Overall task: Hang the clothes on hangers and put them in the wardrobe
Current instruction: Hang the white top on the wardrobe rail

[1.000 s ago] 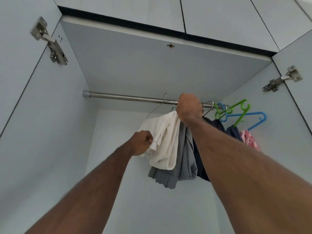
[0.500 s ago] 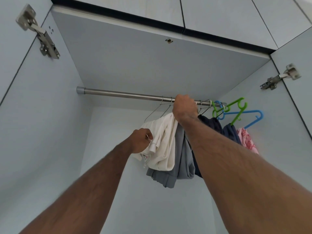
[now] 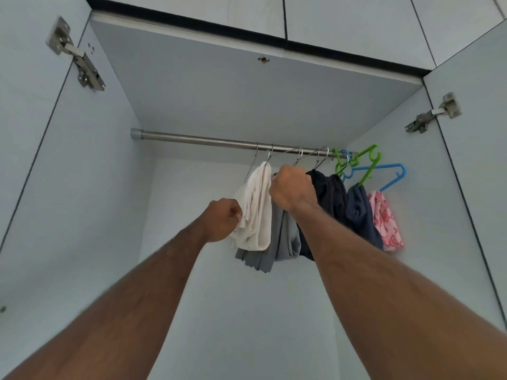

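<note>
Both arms reached up into the wardrobe (image 3: pixel 82 187) as the right hand (image 3: pixel 292 187), a second earlier closed at the rail (image 3: pixel 205 140), had dropped just below it, fingers curled at the wire hangers (image 3: pixel 297 160); what exactly it gripped could not be told. The left hand (image 3: pixel 223 219) kept its pinch on the white garment's (image 3: pixel 256 207) edge. The move suggested the white piece's hook was seated on the rail, leaving only straightening.

The white garment hung with its long axis near vertical, hook up, hem down, beside the grey one (image 3: pixel 282 239). Dark clothes (image 3: pixel 332 198) and a pink piece (image 3: pixel 384 218) hung further right, by the green hanger (image 3: pixel 367 160) and blue hanger (image 3: pixel 389 174). The rail ran left to right across the wardrobe.
</note>
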Demonstrator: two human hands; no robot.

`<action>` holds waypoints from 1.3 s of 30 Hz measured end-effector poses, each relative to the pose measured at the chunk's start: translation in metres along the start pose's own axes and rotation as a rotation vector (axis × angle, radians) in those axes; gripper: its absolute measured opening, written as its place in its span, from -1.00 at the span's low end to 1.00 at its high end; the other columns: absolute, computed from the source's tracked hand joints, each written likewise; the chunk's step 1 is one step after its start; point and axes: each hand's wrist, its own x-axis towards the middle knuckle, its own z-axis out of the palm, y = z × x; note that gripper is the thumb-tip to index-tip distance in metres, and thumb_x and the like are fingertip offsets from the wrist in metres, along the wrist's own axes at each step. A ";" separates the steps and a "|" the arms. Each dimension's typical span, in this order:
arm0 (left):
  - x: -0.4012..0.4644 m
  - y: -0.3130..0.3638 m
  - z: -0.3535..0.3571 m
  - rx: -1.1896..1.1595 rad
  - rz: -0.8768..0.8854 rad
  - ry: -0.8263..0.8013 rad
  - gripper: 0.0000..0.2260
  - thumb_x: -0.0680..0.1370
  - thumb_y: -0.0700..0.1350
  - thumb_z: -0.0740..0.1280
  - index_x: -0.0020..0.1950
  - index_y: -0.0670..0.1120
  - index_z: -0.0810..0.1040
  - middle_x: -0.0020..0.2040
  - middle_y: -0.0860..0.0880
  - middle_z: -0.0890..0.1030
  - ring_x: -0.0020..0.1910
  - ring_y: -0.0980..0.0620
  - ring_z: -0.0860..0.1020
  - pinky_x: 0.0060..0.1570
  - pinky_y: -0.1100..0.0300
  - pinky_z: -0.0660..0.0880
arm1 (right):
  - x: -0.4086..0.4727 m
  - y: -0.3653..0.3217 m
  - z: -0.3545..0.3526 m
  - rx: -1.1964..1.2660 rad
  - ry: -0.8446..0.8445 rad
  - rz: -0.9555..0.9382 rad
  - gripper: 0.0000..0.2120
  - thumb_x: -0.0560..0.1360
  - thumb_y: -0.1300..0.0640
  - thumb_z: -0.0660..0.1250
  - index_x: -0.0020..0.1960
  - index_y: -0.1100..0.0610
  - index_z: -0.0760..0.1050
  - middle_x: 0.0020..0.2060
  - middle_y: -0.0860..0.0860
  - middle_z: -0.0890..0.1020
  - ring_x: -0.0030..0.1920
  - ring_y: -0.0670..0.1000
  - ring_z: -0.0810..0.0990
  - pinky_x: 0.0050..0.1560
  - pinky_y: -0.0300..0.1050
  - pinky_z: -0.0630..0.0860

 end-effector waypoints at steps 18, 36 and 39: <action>-0.308 0.150 0.052 -0.479 -0.072 -0.283 -0.91 0.56 -0.24 0.35 -0.10 -0.14 0.65 -0.20 -0.13 0.68 -0.23 0.01 0.64 -0.28 0.43 0.47 | -0.365 0.055 -0.155 -0.320 -0.358 0.339 -0.82 0.54 0.10 0.23 0.07 0.12 0.55 -0.02 0.13 0.59 -0.02 0.23 0.60 -0.04 0.02 0.58; -0.799 0.507 0.062 -0.895 0.222 -1.140 -0.93 0.51 -0.20 0.45 -0.18 -0.10 0.65 -0.33 0.03 0.65 -0.32 0.08 0.58 -0.26 0.33 0.47 | -0.920 -0.005 -0.618 -0.815 -0.450 1.314 -0.84 0.47 0.09 0.20 -0.21 0.09 0.51 -0.28 0.04 0.63 -0.23 0.18 0.65 -0.17 0.11 0.66; -0.861 0.575 0.029 -0.961 0.315 -1.220 -0.91 0.51 -0.21 0.44 -0.20 -0.12 0.64 -0.35 0.02 0.63 -0.39 0.18 0.54 -0.29 0.33 0.47 | -0.973 -0.040 -0.700 -0.889 -0.346 1.419 -0.81 0.49 -0.01 0.22 -0.08 0.05 0.57 -0.18 0.03 0.65 -0.16 0.16 0.66 -0.10 0.11 0.66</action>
